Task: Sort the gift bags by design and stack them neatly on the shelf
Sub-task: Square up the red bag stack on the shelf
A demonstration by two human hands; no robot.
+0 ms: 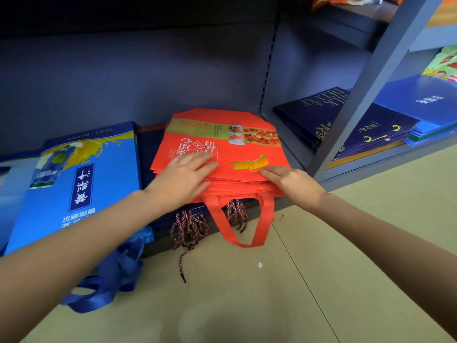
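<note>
Floor (321,280): beige tiles with thin dark joint lines, filling the lower half of the frame. A small pale scrap (260,265) lies on the tile at lower centre. Upright post (366,80): grey metal, running diagonally from the top right corner down to the floor at right of centre. Snack packets: green and red ones (442,63) at the right edge; orange ones (346,0) at the top edge, right of centre.

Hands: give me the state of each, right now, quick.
Left hand: open, fingers flat on the top red gift bag.
Right hand: open, fingertips pressing the same bag's near edge.
</note>
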